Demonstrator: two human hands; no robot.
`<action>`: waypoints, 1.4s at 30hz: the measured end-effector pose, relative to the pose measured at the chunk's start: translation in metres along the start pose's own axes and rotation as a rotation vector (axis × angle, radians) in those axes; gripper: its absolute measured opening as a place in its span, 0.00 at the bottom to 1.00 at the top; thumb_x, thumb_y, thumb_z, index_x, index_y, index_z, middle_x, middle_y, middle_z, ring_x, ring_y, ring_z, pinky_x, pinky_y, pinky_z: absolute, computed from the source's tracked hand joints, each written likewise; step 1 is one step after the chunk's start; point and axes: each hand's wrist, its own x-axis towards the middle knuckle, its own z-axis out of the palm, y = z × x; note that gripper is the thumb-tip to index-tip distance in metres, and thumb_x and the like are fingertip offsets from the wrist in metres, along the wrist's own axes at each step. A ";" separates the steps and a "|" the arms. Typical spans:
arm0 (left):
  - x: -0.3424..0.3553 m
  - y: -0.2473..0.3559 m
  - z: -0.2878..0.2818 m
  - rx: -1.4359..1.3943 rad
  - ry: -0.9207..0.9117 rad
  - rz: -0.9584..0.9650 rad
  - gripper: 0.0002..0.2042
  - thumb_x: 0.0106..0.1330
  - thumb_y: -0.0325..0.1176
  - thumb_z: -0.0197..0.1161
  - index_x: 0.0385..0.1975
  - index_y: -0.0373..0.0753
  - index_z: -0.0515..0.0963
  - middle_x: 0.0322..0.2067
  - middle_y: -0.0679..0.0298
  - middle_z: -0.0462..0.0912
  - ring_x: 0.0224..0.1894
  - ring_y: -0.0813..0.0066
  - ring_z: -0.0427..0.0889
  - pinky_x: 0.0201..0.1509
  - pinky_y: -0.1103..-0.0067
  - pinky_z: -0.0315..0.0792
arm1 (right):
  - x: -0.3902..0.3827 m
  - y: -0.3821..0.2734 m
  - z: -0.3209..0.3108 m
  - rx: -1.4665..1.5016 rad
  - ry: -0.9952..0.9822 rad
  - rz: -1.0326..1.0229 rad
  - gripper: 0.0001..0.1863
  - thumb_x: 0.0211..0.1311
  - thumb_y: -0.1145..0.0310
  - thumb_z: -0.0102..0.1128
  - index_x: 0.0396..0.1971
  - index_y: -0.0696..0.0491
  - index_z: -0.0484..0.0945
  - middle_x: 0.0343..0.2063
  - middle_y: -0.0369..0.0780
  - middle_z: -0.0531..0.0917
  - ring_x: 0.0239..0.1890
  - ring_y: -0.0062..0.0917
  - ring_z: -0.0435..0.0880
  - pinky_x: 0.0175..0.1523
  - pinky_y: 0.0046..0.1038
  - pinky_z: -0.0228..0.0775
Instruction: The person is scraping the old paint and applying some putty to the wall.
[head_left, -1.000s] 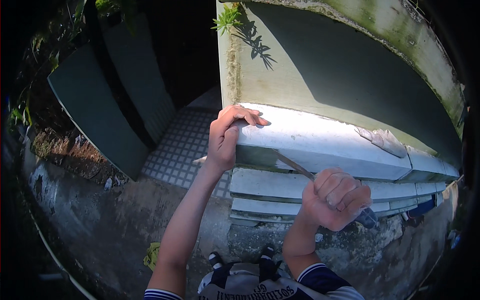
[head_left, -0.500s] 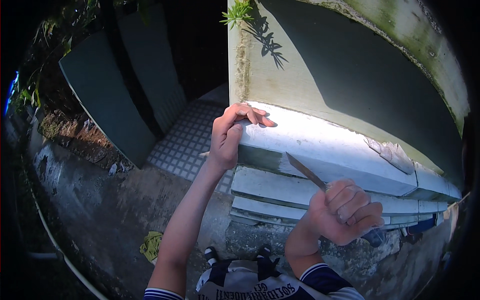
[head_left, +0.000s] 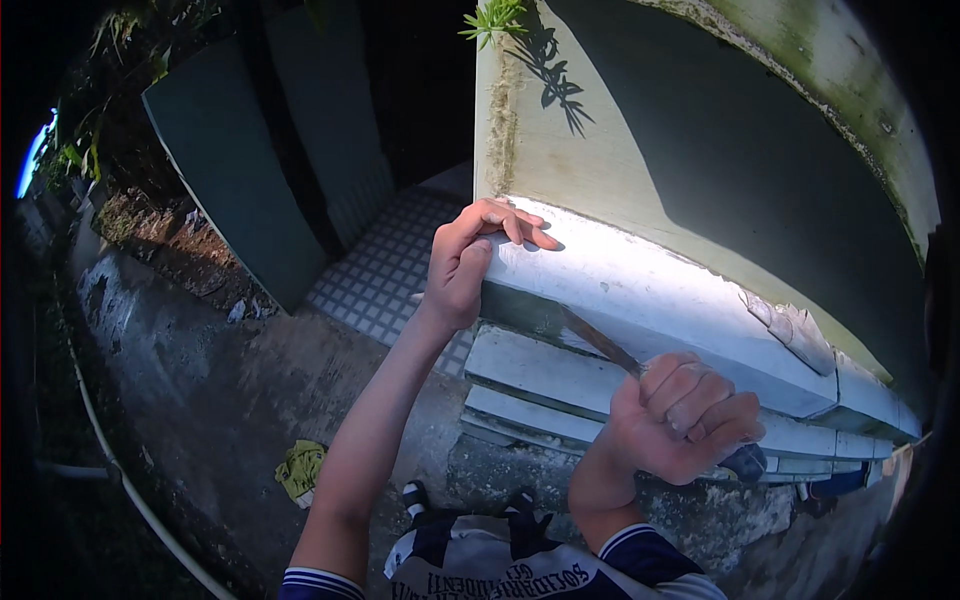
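Observation:
My right hand is closed in a fist round a knife, its narrow dull blade pointing up and left. The blade's tip is at the front face of a white painted ledge; whether it touches cannot be made out. That face is greenish to the left of the tip, with a whitish patch by the blade. Resting on the ledge's left corner is my left hand, fingers loosely bent and apart on the top, thumb near the edge, nothing seen in it. The knife's handle is hidden by my fist.
Pale steps lie below the ledge. A crumpled whitish thing sits on the ledge's right part. Behind rises a wall with a small plant. A greenish panel stands left of a tiled floor; a yellow-green cloth lies on the ground.
The knife and my right hand have moved slightly left along the ledge's front face, with the tip a little lower on it. My left hand stays at the corner. The whole view has shifted slightly.

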 end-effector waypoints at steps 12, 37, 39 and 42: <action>0.000 0.004 0.003 0.021 0.030 0.052 0.11 0.59 0.25 0.39 0.33 0.35 0.71 0.35 0.50 0.86 0.51 0.62 0.82 0.61 0.66 0.71 | -0.003 -0.009 0.009 0.048 0.037 -0.121 0.27 0.71 0.57 0.54 0.13 0.50 0.58 0.06 0.33 0.64 0.05 0.18 0.57 0.13 0.23 0.53; 0.005 0.001 0.002 0.041 0.020 0.069 0.11 0.57 0.26 0.40 0.31 0.35 0.72 0.35 0.51 0.87 0.49 0.63 0.82 0.61 0.66 0.71 | -0.014 -0.001 -0.003 0.084 0.013 -0.184 0.16 0.66 0.63 0.55 0.20 0.50 0.64 0.13 0.36 0.73 0.06 0.21 0.65 0.16 0.26 0.62; 0.002 0.002 0.003 0.031 0.026 0.056 0.11 0.57 0.26 0.40 0.31 0.35 0.72 0.35 0.52 0.87 0.49 0.63 0.82 0.61 0.67 0.71 | -0.009 0.000 -0.006 0.005 -0.122 -0.136 0.16 0.67 0.63 0.54 0.20 0.50 0.64 0.13 0.36 0.72 0.07 0.21 0.65 0.15 0.26 0.63; 0.001 0.002 0.001 0.054 0.021 0.060 0.10 0.58 0.26 0.40 0.31 0.35 0.71 0.35 0.52 0.87 0.50 0.63 0.82 0.61 0.67 0.71 | -0.005 -0.003 0.000 0.012 -0.065 -0.207 0.19 0.73 0.58 0.48 0.20 0.48 0.62 0.10 0.33 0.66 0.06 0.16 0.57 0.14 0.22 0.53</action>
